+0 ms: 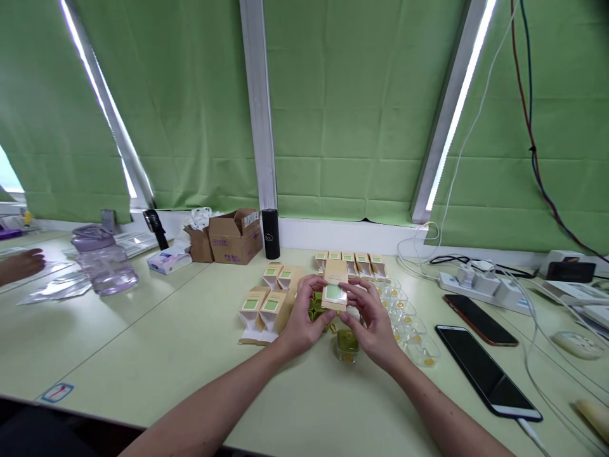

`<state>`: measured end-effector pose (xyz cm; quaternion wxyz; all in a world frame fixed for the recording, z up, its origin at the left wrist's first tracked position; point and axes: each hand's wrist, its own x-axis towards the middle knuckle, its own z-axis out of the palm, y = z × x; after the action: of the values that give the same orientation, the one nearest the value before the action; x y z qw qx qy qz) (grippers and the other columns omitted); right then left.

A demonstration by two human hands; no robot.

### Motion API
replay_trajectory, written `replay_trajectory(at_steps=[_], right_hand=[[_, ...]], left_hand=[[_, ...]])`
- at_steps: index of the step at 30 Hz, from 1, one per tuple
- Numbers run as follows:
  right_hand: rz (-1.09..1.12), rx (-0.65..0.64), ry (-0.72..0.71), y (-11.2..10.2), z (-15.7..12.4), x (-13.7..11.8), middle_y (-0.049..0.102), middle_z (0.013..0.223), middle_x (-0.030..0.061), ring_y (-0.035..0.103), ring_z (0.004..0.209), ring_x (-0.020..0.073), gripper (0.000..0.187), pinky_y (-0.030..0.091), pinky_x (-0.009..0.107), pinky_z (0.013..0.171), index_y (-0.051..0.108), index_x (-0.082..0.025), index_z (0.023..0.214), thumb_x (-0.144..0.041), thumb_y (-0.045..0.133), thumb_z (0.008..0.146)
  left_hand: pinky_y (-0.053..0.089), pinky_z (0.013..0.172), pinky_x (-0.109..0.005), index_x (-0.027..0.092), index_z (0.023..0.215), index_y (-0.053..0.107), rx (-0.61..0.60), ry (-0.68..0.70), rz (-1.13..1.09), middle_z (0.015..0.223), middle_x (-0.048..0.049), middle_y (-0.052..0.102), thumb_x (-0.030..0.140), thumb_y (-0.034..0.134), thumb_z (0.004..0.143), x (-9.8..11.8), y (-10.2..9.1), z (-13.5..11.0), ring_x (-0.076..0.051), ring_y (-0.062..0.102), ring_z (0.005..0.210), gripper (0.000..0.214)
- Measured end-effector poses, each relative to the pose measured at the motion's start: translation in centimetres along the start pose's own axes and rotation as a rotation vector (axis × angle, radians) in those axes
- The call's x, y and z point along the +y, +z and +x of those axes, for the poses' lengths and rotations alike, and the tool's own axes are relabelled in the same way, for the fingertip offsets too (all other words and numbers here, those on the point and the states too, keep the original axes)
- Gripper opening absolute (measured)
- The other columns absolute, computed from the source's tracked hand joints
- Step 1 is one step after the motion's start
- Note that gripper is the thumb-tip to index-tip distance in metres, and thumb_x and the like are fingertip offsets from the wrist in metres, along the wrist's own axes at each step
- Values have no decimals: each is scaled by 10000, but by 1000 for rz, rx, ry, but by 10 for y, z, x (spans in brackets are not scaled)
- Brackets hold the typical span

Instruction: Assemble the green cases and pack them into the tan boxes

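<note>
Between my two hands I hold a small kraft cardboard box [335, 274] with a pale green window or label on its face. My left hand [304, 317] grips its left side, and my right hand [368, 317] pinches its right edge. Just below it stands a small clear jar with a green lid [347, 343]. Several green lids [316, 306] show partly behind my left fingers. To the left stand several similar boxes [271, 304], and another row of boxes [349, 261] stands behind. Clear plastic cups [413, 324] with yellow spots lie right of my right hand.
Two phones [485, 368] and a power strip [480, 287] with white cables lie at right. A black cylinder [271, 233] and an opened carton [235, 236] stand at the back. A purple water bottle [104, 260] is at left, near another person's hand [21, 265].
</note>
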<state>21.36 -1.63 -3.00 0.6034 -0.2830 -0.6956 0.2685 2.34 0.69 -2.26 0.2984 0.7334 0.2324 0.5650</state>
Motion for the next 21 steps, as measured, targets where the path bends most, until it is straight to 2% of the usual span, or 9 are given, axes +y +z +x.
replay_trajectory(at_steps=[4, 10, 21], right_hand=[[-2, 15, -4, 0, 0, 0, 411, 1406, 98, 655, 1184, 263, 428, 604, 470, 1030, 642, -373, 1405, -305, 687, 984], [-5, 26, -1, 1, 0, -1, 423, 1388, 92, 683, 1095, 230, 405, 621, 460, 1010, 658, -374, 1391, -313, 681, 992], [-12, 42, 25, 1, 0, -2, 437, 1350, 92, 681, 1071, 225, 372, 641, 439, 956, 679, -360, 1368, -335, 674, 996]], left_hand=[[447, 1119, -450, 280, 1310, 539, 22, -3, 21, 1339, -106, 478, 466, 733, 934, -1, 1, 0, -292, 525, 1283, 463], [455, 1122, -443, 262, 1271, 562, 44, -1, 40, 1321, -106, 492, 416, 730, 931, -2, 2, 0, -286, 534, 1276, 409], [480, 1085, -444, 262, 1250, 548, 54, -22, 67, 1291, -96, 494, 333, 724, 927, 1, 3, 0, -271, 555, 1229, 374]])
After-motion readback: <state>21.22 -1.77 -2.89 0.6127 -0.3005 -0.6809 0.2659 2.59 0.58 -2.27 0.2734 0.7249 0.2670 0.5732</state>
